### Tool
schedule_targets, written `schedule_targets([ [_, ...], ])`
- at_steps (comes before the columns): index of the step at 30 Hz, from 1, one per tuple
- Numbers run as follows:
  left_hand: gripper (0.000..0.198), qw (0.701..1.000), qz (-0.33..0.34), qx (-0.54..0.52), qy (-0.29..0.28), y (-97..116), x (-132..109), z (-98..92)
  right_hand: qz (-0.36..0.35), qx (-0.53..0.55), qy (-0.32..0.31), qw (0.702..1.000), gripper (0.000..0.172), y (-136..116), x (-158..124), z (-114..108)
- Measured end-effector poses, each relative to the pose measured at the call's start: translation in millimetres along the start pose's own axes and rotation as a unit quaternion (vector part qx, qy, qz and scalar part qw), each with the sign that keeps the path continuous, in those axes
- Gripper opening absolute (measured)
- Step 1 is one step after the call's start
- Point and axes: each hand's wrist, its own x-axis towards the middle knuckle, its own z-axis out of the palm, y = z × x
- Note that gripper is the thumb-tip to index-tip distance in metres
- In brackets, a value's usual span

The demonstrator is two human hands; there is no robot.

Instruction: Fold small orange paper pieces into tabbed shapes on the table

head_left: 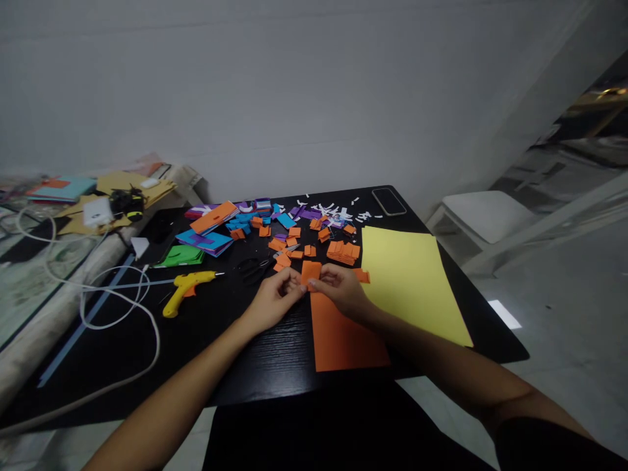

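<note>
Between my two hands is a small orange paper piece (311, 272), held up just above the table. My left hand (275, 297) pinches its left edge, and my right hand (343, 290) grips its lower right side with the thumb in front. Under my right hand lies a larger orange sheet (343, 343). Beyond the hands sit a stack of folded orange pieces (343, 252) and several loose orange pieces (277, 244). Black-handled scissors (256, 268) rest just past my left hand, their blades among the orange pieces.
A yellow glue gun (189, 288) and a white cable (152, 327) lie on the left. Large yellow sheets (415, 281) cover the right side. Further back are blue and purple pieces, white paper scraps (336, 214) and a phone (388, 201). A white chair (481, 216) stands right.
</note>
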Motion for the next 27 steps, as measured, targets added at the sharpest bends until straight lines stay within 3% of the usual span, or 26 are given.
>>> schedule_targets([
  [8, 0.03, 1.0, 0.005, -0.015, 0.019, -2.9, 1.0, -1.0, -0.012, -0.015, 0.017, 1.0, 0.037, 4.4, 0.3, 1.8],
  [13, 0.034, 0.997, -0.008, -0.061, 0.043, -0.1, 2.0, -1.8, 0.016, 0.019, 0.01, 1.0, 0.041, 3.2, 1.4, 3.7],
  [23, 0.029, 0.997, -0.023, -0.073, -0.009, 2.8, 5.1, -4.0, 0.027, 0.035, 0.014, 0.999, 0.036, 0.9, 2.8, -0.8],
  [27, 0.031, 0.996, -0.024, -0.084, -0.007, 4.6, 5.2, -3.4, 0.0, -0.002, 0.029, 1.0, 0.037, 0.7, 0.5, 1.2],
])
